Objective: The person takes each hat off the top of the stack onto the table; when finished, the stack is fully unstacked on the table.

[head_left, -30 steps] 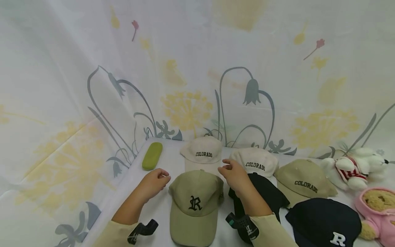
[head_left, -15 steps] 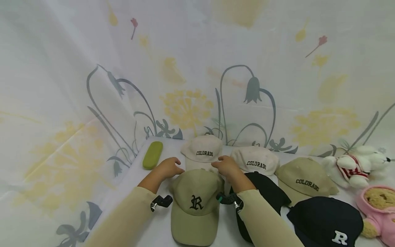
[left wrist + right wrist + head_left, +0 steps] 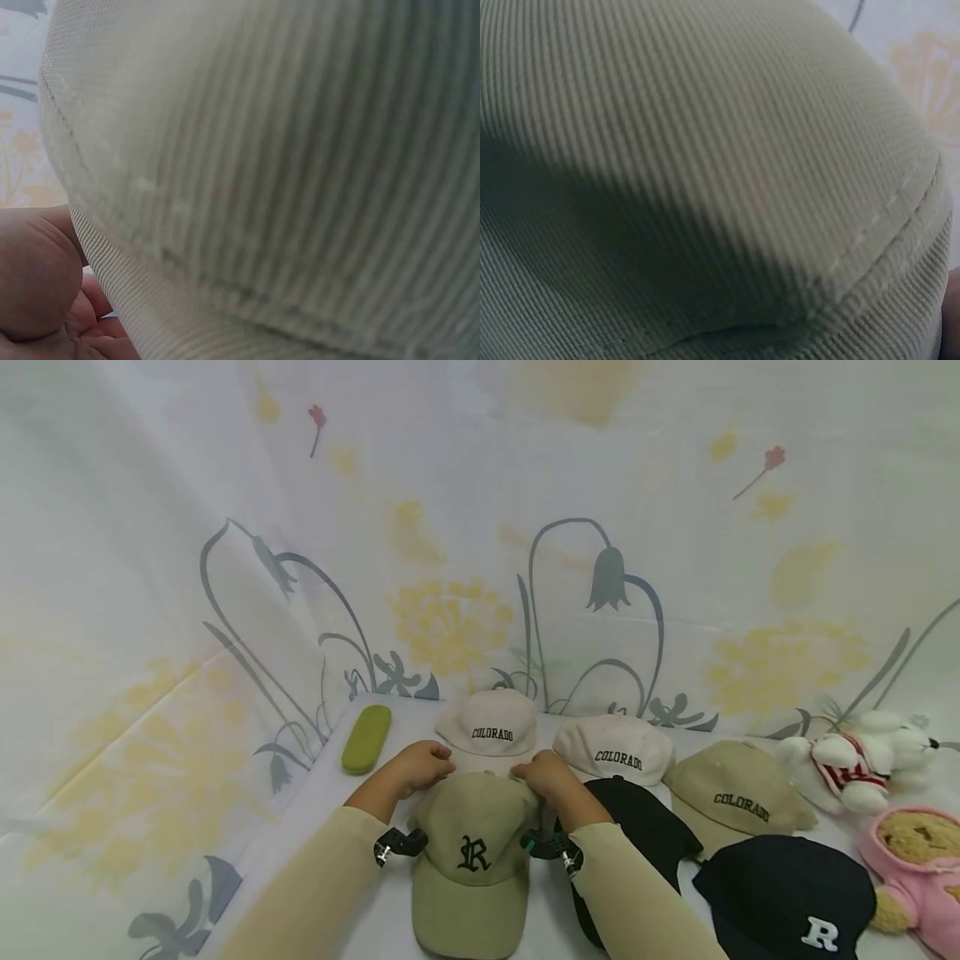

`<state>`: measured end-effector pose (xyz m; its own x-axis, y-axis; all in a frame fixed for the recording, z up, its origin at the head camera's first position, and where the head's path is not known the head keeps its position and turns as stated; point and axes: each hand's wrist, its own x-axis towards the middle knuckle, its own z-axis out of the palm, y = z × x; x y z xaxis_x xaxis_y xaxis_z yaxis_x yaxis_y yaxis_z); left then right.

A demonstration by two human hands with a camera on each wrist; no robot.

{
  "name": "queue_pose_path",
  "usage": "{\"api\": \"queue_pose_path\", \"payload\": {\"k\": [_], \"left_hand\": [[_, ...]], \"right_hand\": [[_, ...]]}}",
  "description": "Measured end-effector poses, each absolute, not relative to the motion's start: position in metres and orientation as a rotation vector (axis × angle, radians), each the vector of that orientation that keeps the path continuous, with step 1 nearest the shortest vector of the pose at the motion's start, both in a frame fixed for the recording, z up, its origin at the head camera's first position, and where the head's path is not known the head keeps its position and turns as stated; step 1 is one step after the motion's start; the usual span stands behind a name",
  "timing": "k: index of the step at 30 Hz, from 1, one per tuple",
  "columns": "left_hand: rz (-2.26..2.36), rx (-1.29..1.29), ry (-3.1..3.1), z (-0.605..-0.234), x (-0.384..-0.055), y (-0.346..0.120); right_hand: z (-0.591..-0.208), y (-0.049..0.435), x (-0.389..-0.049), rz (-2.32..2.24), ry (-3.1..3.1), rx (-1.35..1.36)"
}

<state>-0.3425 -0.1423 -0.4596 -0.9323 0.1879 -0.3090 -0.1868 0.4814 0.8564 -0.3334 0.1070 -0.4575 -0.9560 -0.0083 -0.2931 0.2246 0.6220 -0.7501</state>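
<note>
Farthest back in the middle lies an off-white COLORADO cap (image 3: 495, 717), its brim toward me. At the brim's left edge, my left hand (image 3: 414, 768) pinches with thumb and fingers. My right hand (image 3: 553, 777) pinches the brim's right edge. Between my forearms stands a khaki cap (image 3: 472, 868) with a dark R, its crown overlapping the off-white brim in the head view. The khaki cloth (image 3: 262, 150) fills most of the left wrist view, with my left thumb and curled fingers (image 3: 41, 277) behind it. In the right wrist view the same crown (image 3: 705, 150) hides nearly all of my right hand.
A green glasses case (image 3: 367, 739) lies at the back left. To the right are a second off-white cap (image 3: 618, 747), a black cap (image 3: 637, 827), a tan cap (image 3: 738, 785), a navy cap (image 3: 783, 889), a white plush toy (image 3: 855, 768) and a pink-hooded teddy bear (image 3: 918, 877).
My left hand has moved in from the left and up to the off-white brim, its fingers drawing together. My right hand has come slightly left to the brim's other side. The caps have stayed put.
</note>
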Motion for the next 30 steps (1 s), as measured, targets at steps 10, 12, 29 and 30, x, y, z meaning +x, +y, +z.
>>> {"api": "queue_pose_path", "payload": {"k": [10, 12, 29, 30], "left_hand": [[1.497, -0.021, 2.321, -0.465, -0.339, -0.147], [1.514, -0.039, 2.306, -0.467, -0.338, -0.149], [1.414, 0.095, 2.517, -0.455, -0.317, -0.179], [1.361, 0.138, 2.557, -0.449, -0.313, -0.182]], "right_hand": [[-0.457, 0.108, -0.327, -1.272, 2.535, 0.211], [-0.457, 0.107, -0.325, -1.286, 2.529, 0.218], [-0.423, 0.124, -0.290, -1.515, 2.590, 0.054], [-0.418, 0.130, -0.286, -1.436, 2.671, -0.012]]}}
